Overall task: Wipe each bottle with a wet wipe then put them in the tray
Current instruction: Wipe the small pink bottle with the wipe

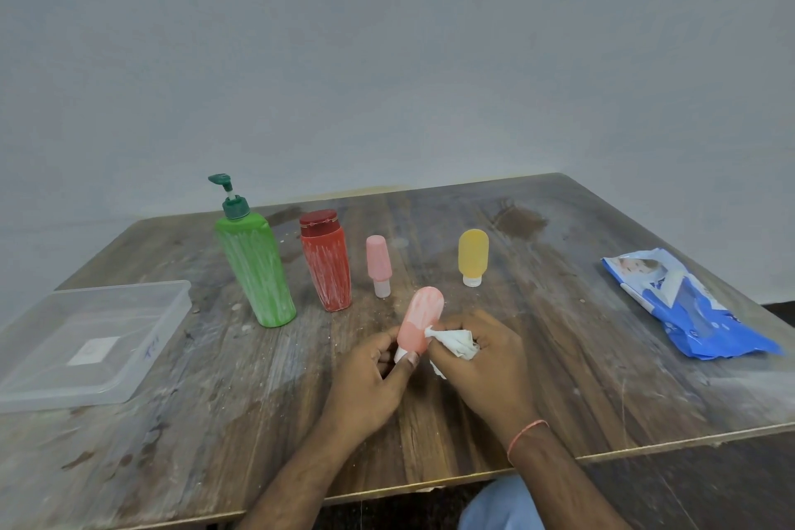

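Head view: left hand (373, 372) pinches the light, slick pink bottle (419, 323) low, right hand (482, 353) clamps the wipe (454, 342) at 3 o'clock.

The pump bottle (257, 271) is green with white streaks and a dark green pump; the flip-cap bottle (327, 262) is red, white-streaked, with a dark red cap. A pink tube (378, 262), a yellow tube (472, 255) with a white cap and a salmon-pink bottle (421, 316) partly smeared white follow. The wipe (456, 342) is white, the wipe packet (684, 306) blue and white, the tray (86, 340) clear, the surface (559, 357) brown woodgrain.
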`<control>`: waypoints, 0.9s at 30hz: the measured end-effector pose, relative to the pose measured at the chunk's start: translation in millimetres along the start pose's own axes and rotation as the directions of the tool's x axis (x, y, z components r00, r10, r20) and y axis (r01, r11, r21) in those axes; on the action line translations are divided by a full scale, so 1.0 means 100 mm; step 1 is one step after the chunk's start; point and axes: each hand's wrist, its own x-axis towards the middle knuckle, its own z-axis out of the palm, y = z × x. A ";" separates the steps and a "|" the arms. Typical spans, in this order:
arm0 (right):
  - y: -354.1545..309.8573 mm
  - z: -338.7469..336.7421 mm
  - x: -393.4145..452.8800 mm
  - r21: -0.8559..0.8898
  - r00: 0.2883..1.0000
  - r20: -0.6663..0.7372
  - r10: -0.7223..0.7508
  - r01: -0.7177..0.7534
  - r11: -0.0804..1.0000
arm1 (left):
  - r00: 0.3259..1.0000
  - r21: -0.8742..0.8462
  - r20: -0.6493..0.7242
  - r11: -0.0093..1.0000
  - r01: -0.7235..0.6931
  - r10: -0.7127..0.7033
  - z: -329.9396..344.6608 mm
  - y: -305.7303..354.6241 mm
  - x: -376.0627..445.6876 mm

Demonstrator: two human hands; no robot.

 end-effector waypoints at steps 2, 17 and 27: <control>0.02 -0.01 0.01 -0.043 0.999 -0.030 0.028 -0.029 0.999 | 1.000 0.003 -0.002 1.000 -0.003 0.003 0.00 0.01 -0.01; -0.04 -0.01 -0.02 0.005 0.996 0.012 -0.085 0.085 0.996 | 0.999 -0.018 -0.043 1.000 -0.023 0.022 0.00 0.08 -0.04; -0.06 -0.02 -0.02 0.006 0.997 0.000 -0.082 0.082 0.997 | 0.998 -0.058 -0.066 0.998 -0.028 0.024 0.02 0.10 -0.06</control>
